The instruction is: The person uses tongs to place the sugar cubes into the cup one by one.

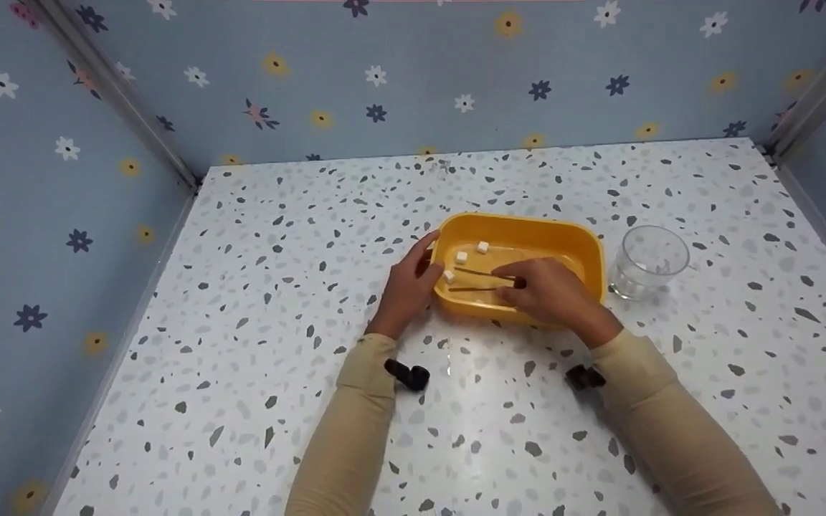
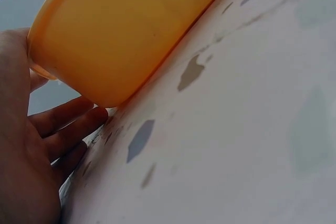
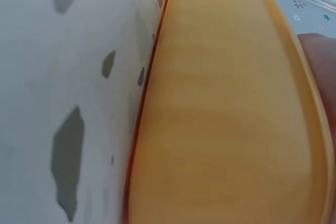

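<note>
Nearest the camera, my tan sleeves (image 1: 345, 444) reach in from the near edge, each with a small black device (image 1: 408, 375) at the wrist, above a white table (image 1: 255, 387) scattered with grey chips. My left grip (image 1: 407, 287) is spread wide against the left end of a rounded yellow tub (image 1: 520, 228): the thumb meets the rim, and the left wrist view shows other fingers low down, beside the tub's base. My right grip (image 1: 556, 290) is narrow, over the near right part of the tub, thumb and fingers pinching a pair of thin, dark tweezers (image 1: 476, 289). The tweezers point left, their two arms standing apart. Three small white cubes lie in the left part of the tub: a near cube (image 1: 449, 276) right by the tips, then a middle cube (image 1: 462, 257), then a far cube (image 1: 482, 247). I cannot tell whether the tips touch the near cube. Just beside the tub, to its right, stands a clear glass (image 1: 628, 278). Blue panels (image 1: 420, 43) printed with flowers rise at the far side, left and right.
</note>
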`<state>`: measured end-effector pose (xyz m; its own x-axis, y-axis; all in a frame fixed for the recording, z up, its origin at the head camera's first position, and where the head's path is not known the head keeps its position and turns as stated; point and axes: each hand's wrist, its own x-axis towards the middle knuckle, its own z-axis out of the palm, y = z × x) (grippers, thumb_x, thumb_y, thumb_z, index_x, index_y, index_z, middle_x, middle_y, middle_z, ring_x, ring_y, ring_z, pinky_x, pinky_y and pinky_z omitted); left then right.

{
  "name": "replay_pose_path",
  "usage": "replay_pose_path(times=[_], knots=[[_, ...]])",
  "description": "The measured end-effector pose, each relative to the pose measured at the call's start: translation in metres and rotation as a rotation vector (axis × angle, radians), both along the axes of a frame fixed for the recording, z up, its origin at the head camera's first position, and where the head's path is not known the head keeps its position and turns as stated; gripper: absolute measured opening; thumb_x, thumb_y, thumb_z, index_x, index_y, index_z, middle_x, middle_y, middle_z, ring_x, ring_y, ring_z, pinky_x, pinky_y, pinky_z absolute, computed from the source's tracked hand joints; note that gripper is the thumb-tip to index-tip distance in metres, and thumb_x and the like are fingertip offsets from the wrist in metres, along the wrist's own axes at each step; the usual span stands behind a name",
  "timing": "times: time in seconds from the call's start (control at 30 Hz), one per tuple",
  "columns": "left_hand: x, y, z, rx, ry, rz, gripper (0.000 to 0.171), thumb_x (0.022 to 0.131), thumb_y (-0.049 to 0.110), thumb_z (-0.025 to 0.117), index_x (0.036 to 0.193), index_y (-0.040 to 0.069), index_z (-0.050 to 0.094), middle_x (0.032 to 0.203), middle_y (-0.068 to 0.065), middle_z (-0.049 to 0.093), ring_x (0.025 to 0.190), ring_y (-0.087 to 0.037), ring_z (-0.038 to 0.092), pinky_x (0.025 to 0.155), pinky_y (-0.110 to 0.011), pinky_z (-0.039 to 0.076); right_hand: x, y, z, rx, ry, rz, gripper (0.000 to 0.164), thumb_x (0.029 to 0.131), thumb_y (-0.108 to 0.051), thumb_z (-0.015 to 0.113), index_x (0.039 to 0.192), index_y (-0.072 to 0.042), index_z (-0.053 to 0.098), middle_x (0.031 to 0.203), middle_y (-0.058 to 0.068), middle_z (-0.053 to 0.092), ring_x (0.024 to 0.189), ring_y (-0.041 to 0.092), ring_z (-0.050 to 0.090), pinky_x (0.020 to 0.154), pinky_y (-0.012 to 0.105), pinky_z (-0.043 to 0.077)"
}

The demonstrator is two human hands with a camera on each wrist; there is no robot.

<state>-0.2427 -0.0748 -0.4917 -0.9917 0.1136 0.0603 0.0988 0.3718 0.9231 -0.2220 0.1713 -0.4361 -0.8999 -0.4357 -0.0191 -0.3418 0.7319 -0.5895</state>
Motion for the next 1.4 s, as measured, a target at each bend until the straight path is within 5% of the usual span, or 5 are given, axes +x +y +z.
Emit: replay_pose_path(times=[0.97,1.4], knots=[[0.000,0.003,0.001,0.013,0.001,0.006,0.052,0.100,0.030,0.054,0.150,0.043,0.043,0.143,0.003,0.055,0.124,-0.012,0.054,0.105,-0.036,0.043,-0.011,-0.006,0.001,0.047,-0.095,-0.014,0.025,0.098,-0.025,0.066,0.120,-0.017,0.075,0.110,0.000,0.072,0.092,0.021,0.061,0.088,0.039,0.050],[-0.001,0.001,0.001,-0.009,-0.007,0.014,0.052,0.100,0.030,0.054,0.149,0.045,0.043,0.142,0.002,0.056,0.125,-0.013,0.053,0.107,-0.037,0.041,-0.010,-0.007,-0.003,0.042,-0.048,-0.020,0.023,0.098,-0.023,0.066,0.119,-0.020,0.076,0.113,-0.002,0.073,0.096,0.017,0.063,0.091,0.038,0.050]])
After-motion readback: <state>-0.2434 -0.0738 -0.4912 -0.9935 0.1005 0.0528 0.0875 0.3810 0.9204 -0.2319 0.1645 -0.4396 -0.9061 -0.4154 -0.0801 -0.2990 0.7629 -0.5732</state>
